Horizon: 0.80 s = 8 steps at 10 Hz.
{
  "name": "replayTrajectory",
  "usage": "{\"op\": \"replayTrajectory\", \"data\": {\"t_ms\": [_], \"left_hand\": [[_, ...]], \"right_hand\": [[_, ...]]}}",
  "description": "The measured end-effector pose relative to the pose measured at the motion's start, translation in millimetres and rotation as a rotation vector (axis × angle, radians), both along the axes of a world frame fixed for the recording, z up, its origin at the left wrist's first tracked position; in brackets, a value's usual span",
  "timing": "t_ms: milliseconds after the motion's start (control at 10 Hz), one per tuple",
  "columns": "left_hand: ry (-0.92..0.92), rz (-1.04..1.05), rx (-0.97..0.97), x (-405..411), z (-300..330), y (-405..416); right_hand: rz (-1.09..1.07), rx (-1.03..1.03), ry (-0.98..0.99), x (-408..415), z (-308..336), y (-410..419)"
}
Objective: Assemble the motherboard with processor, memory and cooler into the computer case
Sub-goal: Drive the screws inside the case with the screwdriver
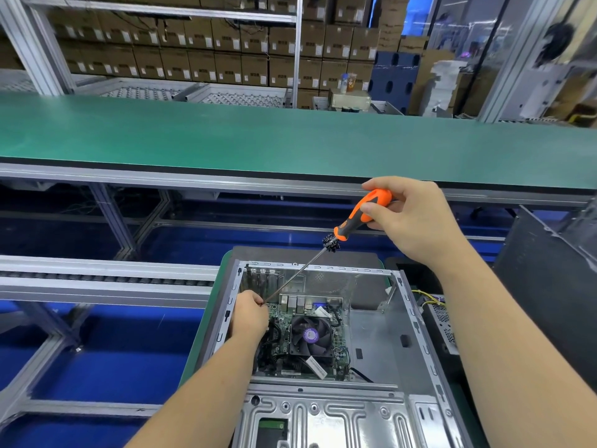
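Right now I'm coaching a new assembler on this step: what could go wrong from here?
1. The screwdriver tip could slip off at the left hand and scratch the motherboard.
2. The screws clustered on the shaft could drop into the case.
3. The left fingers pinching the tip could be jabbed.

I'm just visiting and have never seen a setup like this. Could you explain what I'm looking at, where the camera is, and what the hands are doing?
There is no robot here: a person works with bare hands, and the one camera sits on their head, looking forward and down. Below them lies an open metal computer case. Inside it is a green motherboard with a black cooler fan on top. The right hand grips the orange handle of a long screwdriver. The left hand pinches around its tip, at the board's far left corner. Behind runs a long green workbench, with stacked cardboard boxes beyond.
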State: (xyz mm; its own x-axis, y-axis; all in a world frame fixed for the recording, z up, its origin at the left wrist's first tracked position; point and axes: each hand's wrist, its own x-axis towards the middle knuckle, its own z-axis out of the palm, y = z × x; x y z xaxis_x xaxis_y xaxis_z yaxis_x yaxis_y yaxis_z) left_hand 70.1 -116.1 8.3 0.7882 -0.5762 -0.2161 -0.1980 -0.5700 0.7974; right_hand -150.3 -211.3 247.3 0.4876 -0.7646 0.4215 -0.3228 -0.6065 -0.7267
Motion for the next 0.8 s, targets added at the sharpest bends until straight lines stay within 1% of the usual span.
{"op": "replayTrajectory", "data": {"t_ms": [500,700,800], "left_hand": [[0.024,0.01,-0.007,-1.1,2.8,0.7],[0.039,0.042,0.03,-1.7,1.8,2.9],[0.016,0.037,0.134,-3.6,6.9,8.8]], "right_hand": [[0.012,-0.008,0.018,2.7,0.2,4.1],[-0.002,-0.008,-0.027,-1.1,3.0,2.3],[-0.02,-0.032,-0.015,-4.1,-4.1,-0.1]]}}
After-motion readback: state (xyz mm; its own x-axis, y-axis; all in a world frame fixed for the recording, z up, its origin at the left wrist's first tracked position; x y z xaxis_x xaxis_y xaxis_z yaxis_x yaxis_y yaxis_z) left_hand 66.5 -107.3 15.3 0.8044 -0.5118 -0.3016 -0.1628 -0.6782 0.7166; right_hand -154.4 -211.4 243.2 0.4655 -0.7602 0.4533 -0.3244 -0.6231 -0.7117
